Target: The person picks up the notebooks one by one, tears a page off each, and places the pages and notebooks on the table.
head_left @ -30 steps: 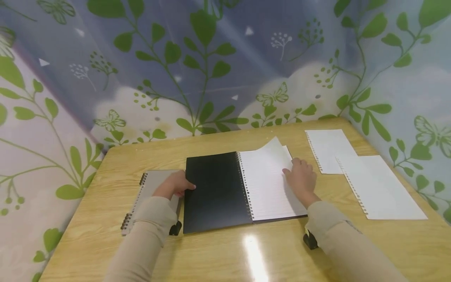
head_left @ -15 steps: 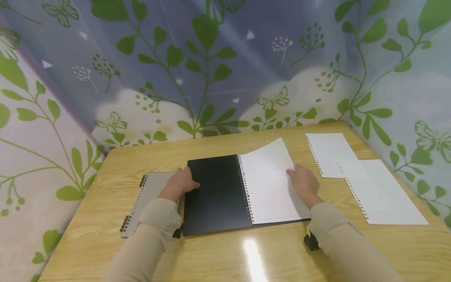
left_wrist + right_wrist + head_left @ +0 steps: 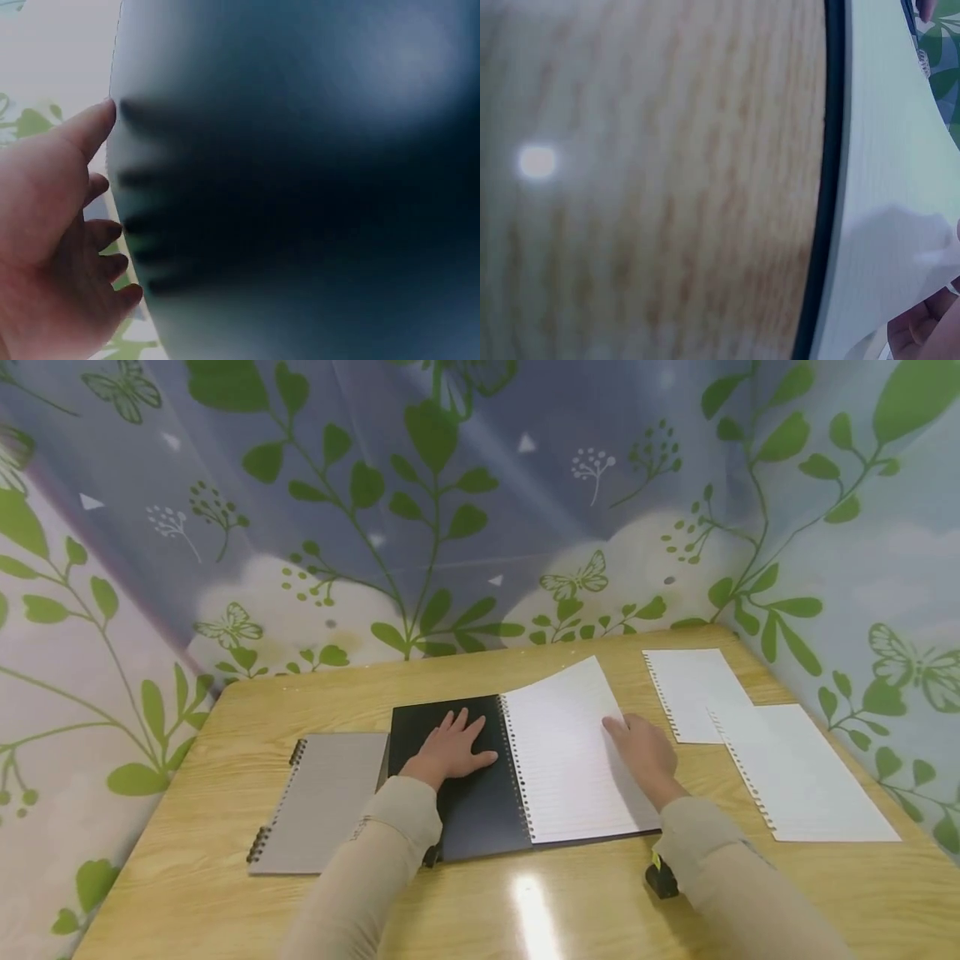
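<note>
A spiral notebook lies spread out on the table, its black cover (image 3: 487, 814) to the left and its white lined pages (image 3: 562, 760) to the right of the binding (image 3: 516, 768). On the black cover rests my left hand (image 3: 452, 750), fingers spread. In the left wrist view, the same hand (image 3: 45, 217) has its fingertips against the dark surface. My right hand (image 3: 647, 752) pinches the right edge of the top sheet, whose far corner curls up. Only a few fingers of that hand (image 3: 930, 330) show in the right wrist view, at the sheet's edge.
A grey ring-bound notebook (image 3: 326, 802) lies to the left of the black one. Two loose perforated sheets lie on the right, a smaller one (image 3: 693, 693) behind a larger one (image 3: 810, 777), slightly overlapping. The wooden table (image 3: 592, 910) meets patterned fabric walls (image 3: 465, 510).
My left hand has left the cover's left edge and moved right onto the black cover, fingers spreading. The top sheet's far corner has shifted right, with my right hand still holding its edge.
</note>
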A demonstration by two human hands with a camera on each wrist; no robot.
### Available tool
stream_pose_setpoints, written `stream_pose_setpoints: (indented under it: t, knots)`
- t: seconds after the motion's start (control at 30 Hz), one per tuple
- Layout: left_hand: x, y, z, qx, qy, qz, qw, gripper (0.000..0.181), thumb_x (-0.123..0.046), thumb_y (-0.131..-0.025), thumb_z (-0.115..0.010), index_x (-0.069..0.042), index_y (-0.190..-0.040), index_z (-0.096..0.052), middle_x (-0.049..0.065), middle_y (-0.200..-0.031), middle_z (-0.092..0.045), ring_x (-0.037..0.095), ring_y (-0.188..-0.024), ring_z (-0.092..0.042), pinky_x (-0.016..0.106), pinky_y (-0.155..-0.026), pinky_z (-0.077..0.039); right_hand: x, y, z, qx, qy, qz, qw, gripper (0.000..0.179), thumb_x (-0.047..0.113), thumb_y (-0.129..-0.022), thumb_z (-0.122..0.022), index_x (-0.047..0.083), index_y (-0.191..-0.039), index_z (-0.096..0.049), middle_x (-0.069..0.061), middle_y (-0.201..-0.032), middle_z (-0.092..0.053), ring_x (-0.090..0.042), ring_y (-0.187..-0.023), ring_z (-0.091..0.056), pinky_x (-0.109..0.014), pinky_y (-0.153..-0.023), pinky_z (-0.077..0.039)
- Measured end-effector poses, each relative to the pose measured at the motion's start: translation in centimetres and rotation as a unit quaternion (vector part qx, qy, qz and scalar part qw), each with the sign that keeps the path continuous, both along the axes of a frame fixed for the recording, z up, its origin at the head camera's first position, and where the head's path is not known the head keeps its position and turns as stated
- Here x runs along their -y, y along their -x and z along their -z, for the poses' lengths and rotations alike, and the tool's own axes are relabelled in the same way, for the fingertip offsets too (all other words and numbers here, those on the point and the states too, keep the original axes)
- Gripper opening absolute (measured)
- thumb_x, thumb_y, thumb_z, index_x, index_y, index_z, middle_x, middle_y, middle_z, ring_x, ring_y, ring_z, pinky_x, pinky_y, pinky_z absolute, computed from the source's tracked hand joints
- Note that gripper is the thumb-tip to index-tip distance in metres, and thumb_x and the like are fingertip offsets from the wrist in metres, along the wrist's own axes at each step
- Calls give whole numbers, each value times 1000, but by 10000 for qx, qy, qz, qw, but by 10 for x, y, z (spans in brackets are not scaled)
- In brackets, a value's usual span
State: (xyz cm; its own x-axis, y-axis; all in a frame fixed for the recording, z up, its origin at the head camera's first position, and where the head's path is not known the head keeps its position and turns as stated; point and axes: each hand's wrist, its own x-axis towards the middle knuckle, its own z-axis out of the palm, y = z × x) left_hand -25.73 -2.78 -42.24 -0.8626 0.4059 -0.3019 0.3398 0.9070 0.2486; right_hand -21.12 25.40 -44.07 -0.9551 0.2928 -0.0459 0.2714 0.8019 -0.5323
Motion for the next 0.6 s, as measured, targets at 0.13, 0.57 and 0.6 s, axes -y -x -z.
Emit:
stream_pose_setpoints:
  t: [0.13,0.57,0.6]
  knots:
    - [-10,4,6,85,43,-140,9999,67,-50,-91,-46,-25,-148,-20,12,-156,-8,35,-143,-8,52,-112,-18,-1,1,0,-32,-42,2,10000,54,46,-96,-36,0,-117,-56,-22,-113,-60,-32,-85,-57,-40,-64,-44]
    - [-16,10,-7,183,385,-569,9975,78,-56,-81,-59,-35,-146,-21,8,-154,-10,34,-139,-15,53,-103,-33,-16,20,3,789,264,-591,9948,57,32,-98,-27,-12,-133,-37,-32,-137,-37,-47,-127,-35,-52,-106,-29]
    - [-16,11,-9,243,405,-573,9972,78,-56,-81,-58,-35,-146,-20,7,-155,-8,34,-140,-13,54,-105,-31,-17,22,3,866,342,-629,9937,58,32,-98,-27,-13,-134,-35,-32,-138,-35,-47,-128,-33,-52,-107,-28]
